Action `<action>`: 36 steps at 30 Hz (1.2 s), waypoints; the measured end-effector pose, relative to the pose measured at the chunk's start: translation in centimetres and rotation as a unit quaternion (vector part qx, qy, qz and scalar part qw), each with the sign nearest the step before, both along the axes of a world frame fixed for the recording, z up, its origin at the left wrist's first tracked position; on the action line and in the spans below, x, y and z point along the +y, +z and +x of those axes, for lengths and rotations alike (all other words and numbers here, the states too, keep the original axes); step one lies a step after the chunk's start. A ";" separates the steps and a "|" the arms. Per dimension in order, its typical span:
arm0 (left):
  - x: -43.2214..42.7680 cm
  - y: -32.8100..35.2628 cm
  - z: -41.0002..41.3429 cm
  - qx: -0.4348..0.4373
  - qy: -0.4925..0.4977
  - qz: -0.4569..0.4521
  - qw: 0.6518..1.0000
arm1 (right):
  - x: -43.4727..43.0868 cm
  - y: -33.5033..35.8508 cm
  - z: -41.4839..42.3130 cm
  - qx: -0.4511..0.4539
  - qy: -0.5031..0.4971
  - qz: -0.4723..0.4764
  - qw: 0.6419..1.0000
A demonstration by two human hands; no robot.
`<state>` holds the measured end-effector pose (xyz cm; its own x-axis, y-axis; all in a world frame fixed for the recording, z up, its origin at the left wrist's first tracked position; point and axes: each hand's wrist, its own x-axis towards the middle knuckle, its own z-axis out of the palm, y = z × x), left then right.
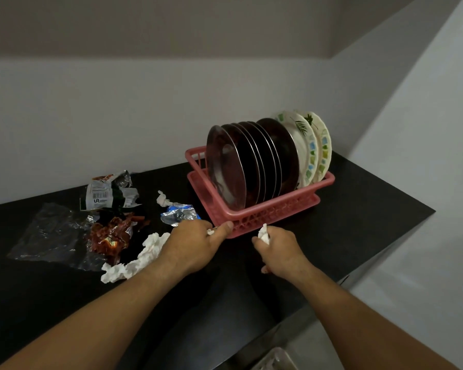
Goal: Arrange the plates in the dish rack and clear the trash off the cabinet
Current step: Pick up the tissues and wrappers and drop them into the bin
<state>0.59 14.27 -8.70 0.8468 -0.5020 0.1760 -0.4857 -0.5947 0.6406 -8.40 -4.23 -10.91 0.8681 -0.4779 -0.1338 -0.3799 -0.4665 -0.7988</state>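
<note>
Several pieces of trash on the black cabinet top: clear bag, wrappers, long tissue, foil packet. Left hand pinching a small white scrap, just beside the dish rack. Right hand curled round a tissue wad. Plates upright in the rack.

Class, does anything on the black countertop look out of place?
Yes. Crumpled wrappers, a clear plastic bag and a wadded tissue litter the countertop left of the pink dish rack, whose plates stand orderly. The right hand grips a tissue scrap.

glossy dark plates, pink plastic rack
</note>
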 end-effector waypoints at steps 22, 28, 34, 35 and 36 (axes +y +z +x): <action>-2.7 1.3 -2.4 -0.021 -0.057 -0.045 0.997 | -1.0 2.8 -6.3 -0.007 -0.024 0.002 1.000; -6.3 1.2 -6.8 -0.034 -0.019 -0.059 0.997 | -5.2 2.8 -11.0 0.048 0.048 0.037 0.997; -9.8 -1.5 -12.5 0.046 -0.002 -0.033 0.998 | -11.1 0.9 -15.3 0.076 0.094 0.008 0.993; -10.3 -2.1 -13.4 0.062 -0.001 -0.023 0.998 | -11.8 0.5 -15.8 0.075 0.093 0.017 0.993; -10.7 -2.6 -14.3 0.076 -0.003 -0.010 0.997 | -12.4 0.0 -16.3 0.079 0.089 0.037 0.992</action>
